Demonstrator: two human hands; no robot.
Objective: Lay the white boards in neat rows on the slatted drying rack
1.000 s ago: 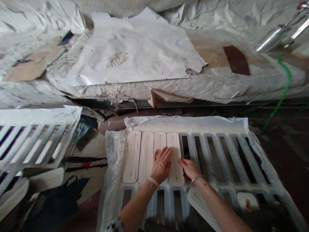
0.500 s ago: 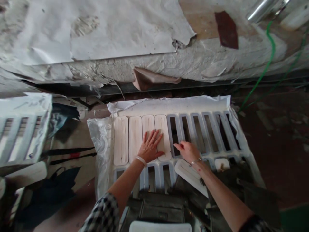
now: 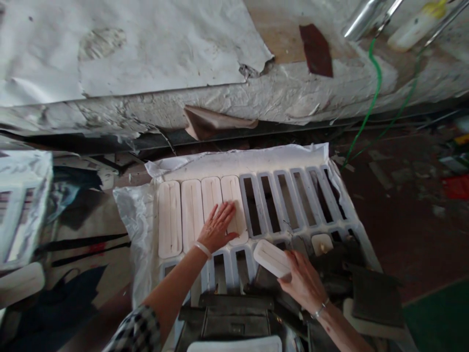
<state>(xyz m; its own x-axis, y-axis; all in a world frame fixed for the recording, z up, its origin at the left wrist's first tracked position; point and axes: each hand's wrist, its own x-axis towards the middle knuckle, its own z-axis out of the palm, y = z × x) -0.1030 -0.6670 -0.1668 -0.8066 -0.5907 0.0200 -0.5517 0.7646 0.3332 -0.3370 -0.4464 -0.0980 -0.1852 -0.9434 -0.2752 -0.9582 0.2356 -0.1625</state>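
My left hand [image 3: 216, 229] lies flat, fingers spread, on the two rightmost panels of a row of white, round-cornered panels [image 3: 170, 220]. Each panel has a thin line down its middle. They fill the left slots of a white slotted rack [image 3: 238, 161]; the slots to their right show dark gaps. Lower right, my right hand [image 3: 304, 281] grips the end of a loose white panel [image 3: 271, 258], thumb below and fingers over it. That panel slants above dark bags [image 3: 238, 318]; its far end is hidden by my hand.
A workbench [image 3: 157, 54] covered in worn paper runs along the back. A brown scrap [image 3: 315, 51], a metal cylinder [image 3: 362, 22], a yellow-tipped bottle [image 3: 414, 29] and a green cord [image 3: 375, 73] are on its right. Another slotted rack [image 3: 22, 210] stands at left.
My right hand has moved down from the rack's slots and taken hold of the loose white panel. My left hand stays flat on the panels. The view has shifted to the right.
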